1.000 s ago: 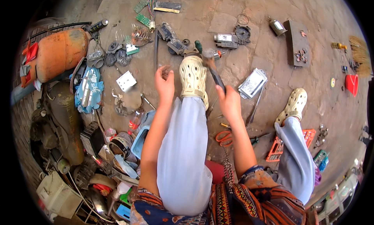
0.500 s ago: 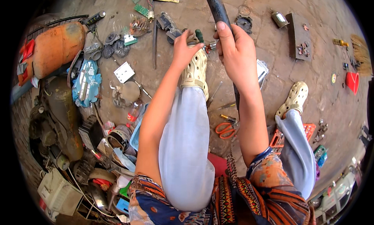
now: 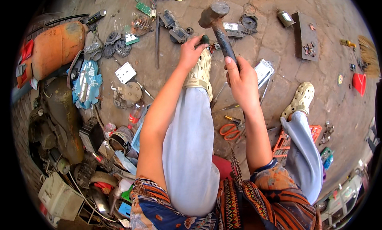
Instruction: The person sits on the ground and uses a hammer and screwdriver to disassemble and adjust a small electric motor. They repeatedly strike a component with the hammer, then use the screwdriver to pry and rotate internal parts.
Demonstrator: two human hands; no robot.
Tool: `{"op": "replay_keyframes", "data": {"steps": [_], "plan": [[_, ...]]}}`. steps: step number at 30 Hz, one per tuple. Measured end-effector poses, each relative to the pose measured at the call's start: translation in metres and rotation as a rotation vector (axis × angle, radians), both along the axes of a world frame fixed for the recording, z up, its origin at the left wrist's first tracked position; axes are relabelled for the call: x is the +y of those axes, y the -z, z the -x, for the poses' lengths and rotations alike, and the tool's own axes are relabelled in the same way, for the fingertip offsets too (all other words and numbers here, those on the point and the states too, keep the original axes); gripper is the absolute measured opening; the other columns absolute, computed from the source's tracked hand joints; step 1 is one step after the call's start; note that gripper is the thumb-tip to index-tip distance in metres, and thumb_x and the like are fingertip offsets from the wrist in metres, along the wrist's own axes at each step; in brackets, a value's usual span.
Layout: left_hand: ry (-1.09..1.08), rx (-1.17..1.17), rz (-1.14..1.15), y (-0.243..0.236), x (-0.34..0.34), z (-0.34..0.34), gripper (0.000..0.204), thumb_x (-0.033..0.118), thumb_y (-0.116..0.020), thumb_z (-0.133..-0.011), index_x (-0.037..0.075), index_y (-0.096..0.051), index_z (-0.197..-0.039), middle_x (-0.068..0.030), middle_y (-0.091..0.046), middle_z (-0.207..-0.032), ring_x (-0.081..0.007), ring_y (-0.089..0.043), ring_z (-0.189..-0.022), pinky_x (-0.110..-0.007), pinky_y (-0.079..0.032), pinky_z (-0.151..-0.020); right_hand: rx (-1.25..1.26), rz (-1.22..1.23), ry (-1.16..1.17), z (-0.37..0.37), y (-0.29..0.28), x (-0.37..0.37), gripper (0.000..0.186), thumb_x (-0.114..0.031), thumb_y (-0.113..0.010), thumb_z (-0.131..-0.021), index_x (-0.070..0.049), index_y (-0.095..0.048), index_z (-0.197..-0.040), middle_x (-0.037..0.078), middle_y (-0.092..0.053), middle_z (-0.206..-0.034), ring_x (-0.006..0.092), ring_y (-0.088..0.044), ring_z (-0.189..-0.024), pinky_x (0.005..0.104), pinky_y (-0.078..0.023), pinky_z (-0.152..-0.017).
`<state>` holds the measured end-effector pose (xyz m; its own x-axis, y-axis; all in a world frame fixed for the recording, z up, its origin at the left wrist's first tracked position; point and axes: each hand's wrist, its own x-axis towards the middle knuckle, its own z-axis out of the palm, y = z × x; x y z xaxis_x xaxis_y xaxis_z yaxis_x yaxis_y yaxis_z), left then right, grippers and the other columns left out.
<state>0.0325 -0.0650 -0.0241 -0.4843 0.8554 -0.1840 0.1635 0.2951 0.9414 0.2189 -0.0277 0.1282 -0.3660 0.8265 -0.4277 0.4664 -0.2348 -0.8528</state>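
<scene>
My right hand is closed round the dark handle of a hammer, its heavy blunt head up past the hand. My left hand is beside the toe of my cream clog, thumb and fingers round a tool with a dark green handle. The kind of tool and its lower end cannot be made out. Just right of it, a small metal part with red on it is partly hidden. A silver-and-dark metal part lies on the ground behind the hammer.
Orange-handled scissors lie between my legs. An orange tool tray is by my right leg. Scrap, an orange cylinder and a bottle crowd the left. A metal plate and a red scoop lie right.
The hammer has swung so that its head now shows above my right hand, and that hand has dropped lower. My left hand stays at the green handle, its fingers drawn in closer.
</scene>
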Motion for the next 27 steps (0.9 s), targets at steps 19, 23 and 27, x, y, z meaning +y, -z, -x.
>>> {"op": "replay_keyframes", "data": {"steps": [19, 23, 27], "plan": [[0.045, -0.209, 0.062, 0.003, 0.000, 0.008, 0.032, 0.005, -0.071, -0.081, -0.003, -0.065, -0.111, -0.0077, -0.070, -0.104, -0.0115, -0.063, -0.095, -0.027, -0.048, -0.087, -0.072, -0.123, -0.005, -0.005, -0.041, 0.022, 0.041, -0.035, -0.058, -0.093, 0.003, -0.054, -0.081, 0.021, -0.055, -0.061, 0.0375, -0.056, -0.056, 0.0435, -0.042, -0.053], [0.082, -0.174, 0.110, -0.002, 0.002, 0.013, 0.035, 0.005, -0.069, -0.082, -0.005, -0.063, -0.115, -0.0116, -0.069, -0.107, -0.0144, -0.063, -0.097, -0.028, -0.048, -0.088, -0.159, -0.137, -0.125, 0.013, -0.015, 0.015, 0.042, -0.036, -0.058, -0.092, 0.005, -0.055, -0.084, 0.026, -0.058, -0.067, 0.0437, -0.060, -0.067, 0.0481, -0.044, -0.060], [0.239, 0.160, 0.218, 0.007, -0.003, 0.021, 0.030, 0.012, -0.068, -0.081, -0.006, -0.066, -0.105, -0.0207, -0.068, -0.102, -0.0292, -0.066, -0.095, -0.034, -0.049, -0.086, -0.262, -0.115, -0.236, 0.014, 0.019, 0.003, 0.044, -0.037, -0.058, -0.092, 0.006, -0.056, -0.083, 0.029, -0.059, -0.070, 0.0460, -0.060, -0.074, 0.0508, -0.045, -0.064]]}}
